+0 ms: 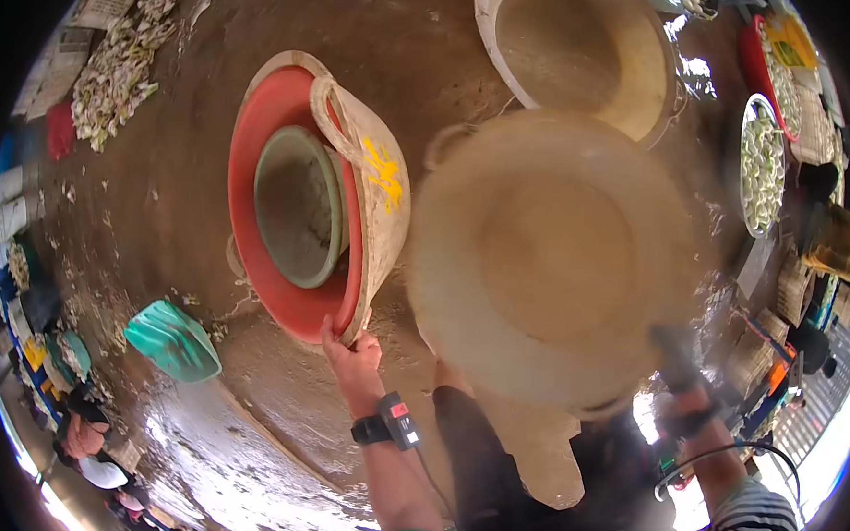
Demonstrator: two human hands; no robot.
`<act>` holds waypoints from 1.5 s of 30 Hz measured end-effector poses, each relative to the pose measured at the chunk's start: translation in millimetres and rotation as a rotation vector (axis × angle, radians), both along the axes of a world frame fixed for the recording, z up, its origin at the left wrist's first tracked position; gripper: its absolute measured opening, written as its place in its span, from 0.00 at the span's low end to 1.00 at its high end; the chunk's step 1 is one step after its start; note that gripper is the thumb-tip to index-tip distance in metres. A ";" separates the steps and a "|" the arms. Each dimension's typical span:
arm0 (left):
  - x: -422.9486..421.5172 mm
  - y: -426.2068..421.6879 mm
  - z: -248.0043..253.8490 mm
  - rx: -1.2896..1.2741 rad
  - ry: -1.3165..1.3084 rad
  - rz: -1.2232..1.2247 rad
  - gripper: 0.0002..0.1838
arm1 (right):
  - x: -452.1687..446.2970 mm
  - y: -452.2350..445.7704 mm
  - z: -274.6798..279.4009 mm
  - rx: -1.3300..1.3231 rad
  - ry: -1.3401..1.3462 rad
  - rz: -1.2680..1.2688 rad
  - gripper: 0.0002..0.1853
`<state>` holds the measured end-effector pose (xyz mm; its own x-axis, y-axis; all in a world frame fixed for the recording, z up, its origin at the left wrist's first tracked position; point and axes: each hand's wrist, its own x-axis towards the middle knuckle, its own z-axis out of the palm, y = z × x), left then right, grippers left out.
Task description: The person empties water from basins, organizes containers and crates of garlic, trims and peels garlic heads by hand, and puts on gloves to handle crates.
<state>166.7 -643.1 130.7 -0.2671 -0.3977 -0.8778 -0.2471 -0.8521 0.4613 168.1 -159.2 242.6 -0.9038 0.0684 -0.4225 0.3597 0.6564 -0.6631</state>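
Observation:
My left hand [355,356] is closed on the near rim of a stack of tubs, which stands tilted on the wet floor. The outer tub [383,205] is off-white with yellow paint marks and a loop handle. Inside it sit a red basin [242,213] and a smaller grey-green basin [292,205]. My right hand [677,356], dark and smeared by motion, is at the lower right rim of a large tan basin [559,258]. That basin is raised in front of me, blurred, with its round face toward me. Its fingers are hard to make out, but the hand appears to grip the rim.
Behind the tan basin stands a big off-white tub [577,51]. A green plastic scoop-like container [171,341] lies on the muddy floor at left. Pale vegetables fill an oval basin [762,166] at right; pale trimmings [112,80] lie far left. Other people sit along both edges.

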 end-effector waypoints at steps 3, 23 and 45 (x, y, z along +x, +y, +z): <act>-31.0 0.3 6.8 0.205 -0.156 0.253 0.12 | -18.7 -77.1 -96.3 -0.419 -0.011 -0.542 0.09; 93.9 246.6 104.0 -0.700 -0.317 -1.106 0.36 | 6.3 -53.2 -219.5 -0.786 -0.369 -0.695 0.28; 122.4 183.1 13.1 -0.494 -0.228 -1.051 0.28 | -74.1 -58.8 -146.3 -0.473 -0.350 -0.635 0.12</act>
<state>289.1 -460.0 143.7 -0.5226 -0.3857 -0.7603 -0.8393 0.0761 0.5383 93.9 -218.0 96.4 -0.5669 0.2630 -0.7807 0.7991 -0.0546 -0.5987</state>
